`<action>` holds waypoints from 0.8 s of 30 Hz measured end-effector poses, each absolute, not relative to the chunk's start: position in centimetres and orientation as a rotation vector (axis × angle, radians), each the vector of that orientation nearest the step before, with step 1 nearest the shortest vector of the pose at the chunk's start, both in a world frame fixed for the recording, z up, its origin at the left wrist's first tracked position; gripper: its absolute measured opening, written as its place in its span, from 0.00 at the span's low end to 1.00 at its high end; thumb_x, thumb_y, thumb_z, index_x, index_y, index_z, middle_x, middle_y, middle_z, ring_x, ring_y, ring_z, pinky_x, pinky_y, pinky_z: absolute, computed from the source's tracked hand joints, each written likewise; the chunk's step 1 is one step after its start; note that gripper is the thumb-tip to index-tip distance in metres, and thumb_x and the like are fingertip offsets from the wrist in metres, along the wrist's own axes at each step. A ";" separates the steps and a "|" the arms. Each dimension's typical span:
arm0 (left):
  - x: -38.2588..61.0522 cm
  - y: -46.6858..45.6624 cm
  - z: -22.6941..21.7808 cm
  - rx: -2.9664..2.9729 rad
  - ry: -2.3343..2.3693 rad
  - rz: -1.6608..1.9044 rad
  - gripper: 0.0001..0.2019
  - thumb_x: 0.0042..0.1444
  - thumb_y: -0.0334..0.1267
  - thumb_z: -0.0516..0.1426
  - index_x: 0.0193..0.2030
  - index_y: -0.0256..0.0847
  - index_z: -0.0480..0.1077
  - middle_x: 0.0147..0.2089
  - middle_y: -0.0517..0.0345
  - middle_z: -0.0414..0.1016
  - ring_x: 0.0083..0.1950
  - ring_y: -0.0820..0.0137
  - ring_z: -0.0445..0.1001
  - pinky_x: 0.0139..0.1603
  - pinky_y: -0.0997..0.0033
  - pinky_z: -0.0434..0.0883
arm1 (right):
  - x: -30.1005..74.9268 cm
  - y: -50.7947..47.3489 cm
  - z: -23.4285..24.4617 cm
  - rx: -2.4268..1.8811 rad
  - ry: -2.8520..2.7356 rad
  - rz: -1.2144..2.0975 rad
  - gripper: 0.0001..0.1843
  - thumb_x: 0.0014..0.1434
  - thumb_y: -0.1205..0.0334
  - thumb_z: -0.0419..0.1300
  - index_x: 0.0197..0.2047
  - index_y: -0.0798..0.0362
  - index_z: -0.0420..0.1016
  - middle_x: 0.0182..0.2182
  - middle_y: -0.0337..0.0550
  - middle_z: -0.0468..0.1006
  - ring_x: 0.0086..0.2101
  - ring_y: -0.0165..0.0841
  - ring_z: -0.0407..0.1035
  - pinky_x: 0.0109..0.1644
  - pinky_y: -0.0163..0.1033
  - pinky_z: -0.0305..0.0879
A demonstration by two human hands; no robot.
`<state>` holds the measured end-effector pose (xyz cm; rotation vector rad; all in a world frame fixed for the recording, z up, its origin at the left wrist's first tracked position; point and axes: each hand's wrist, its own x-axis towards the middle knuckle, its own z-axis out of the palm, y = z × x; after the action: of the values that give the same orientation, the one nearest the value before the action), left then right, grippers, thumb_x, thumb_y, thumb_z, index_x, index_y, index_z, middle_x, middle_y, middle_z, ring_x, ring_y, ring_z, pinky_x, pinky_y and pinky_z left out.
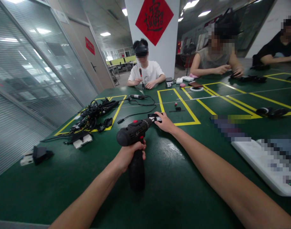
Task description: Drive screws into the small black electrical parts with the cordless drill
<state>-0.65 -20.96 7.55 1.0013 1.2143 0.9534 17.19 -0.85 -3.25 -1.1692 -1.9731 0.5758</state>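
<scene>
My left hand (130,155) is wrapped around the grip of a black cordless drill (134,140) with a red button, held above the green table (159,178). The drill's nose points away from me toward a small black-and-white part (155,117). My right hand (165,122) reaches forward and pinches that part right at the drill's tip, just in front of a yellow-taped rectangle (179,106).
A tangle of black cables and adapters (93,116) lies at the left, with a power brick (82,140) and a black plug (39,155) nearer. A white tray (267,165) sits at the right. Three people sit at the far side, working with their hands.
</scene>
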 end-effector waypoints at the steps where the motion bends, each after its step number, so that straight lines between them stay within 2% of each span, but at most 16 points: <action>1: -0.7 -20.9 7.5 1.001 1.212 0.954 0.11 0.44 0.36 0.60 0.36 0.36 0.69 0.29 0.60 0.69 0.22 0.75 0.70 0.25 0.74 0.63 | 17.2 -0.9 -3.2 -1.175 -1.973 0.580 0.30 0.58 0.61 0.58 0.64 0.47 0.62 0.53 0.49 0.61 0.54 0.41 0.66 0.62 0.48 0.61; 24: -0.5 -21.0 7.7 1.034 1.210 0.974 0.10 0.45 0.36 0.59 0.35 0.36 0.68 0.28 0.61 0.68 0.21 0.75 0.69 0.25 0.73 0.64 | 17.1 -0.6 -3.3 -1.169 -1.971 0.579 0.28 0.59 0.61 0.57 0.63 0.46 0.63 0.53 0.49 0.61 0.53 0.40 0.66 0.61 0.48 0.61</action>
<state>-0.45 -21.03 7.66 1.0344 1.2103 0.9738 17.15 -0.63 -3.31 -1.1689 -1.9713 0.5789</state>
